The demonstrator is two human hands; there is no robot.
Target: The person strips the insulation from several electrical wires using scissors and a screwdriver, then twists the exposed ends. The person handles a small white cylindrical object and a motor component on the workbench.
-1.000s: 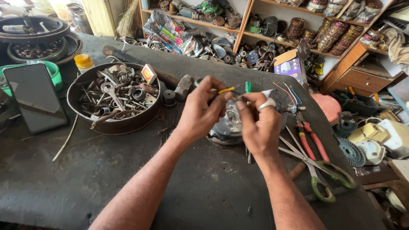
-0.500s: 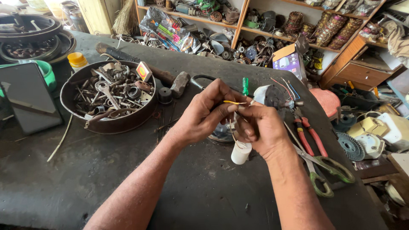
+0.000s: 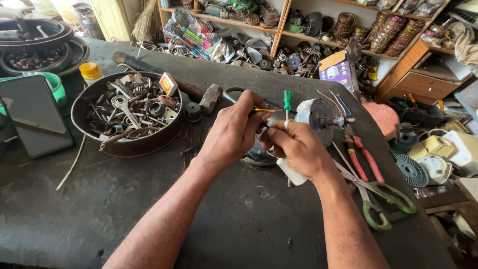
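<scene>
The left hand [image 3: 233, 130] pinches a yellow wire [image 3: 264, 110], to keep it steady just beside the small motor [image 3: 318, 115]. The right hand [image 3: 298, 149] is closed on a white cylinder [image 3: 291, 174], below the motor, above the tabletop [image 3: 149, 199].

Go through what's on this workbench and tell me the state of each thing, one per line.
Left hand: fingers pinching a yellow wire.
Right hand: closed around a white tube.
Small motor: on its side, loose wires sticking out.
Scissors: lying open.
Red pliers: lying flat, untouched.
Round pan: full of metal parts.
Hammer: lying flat.
</scene>
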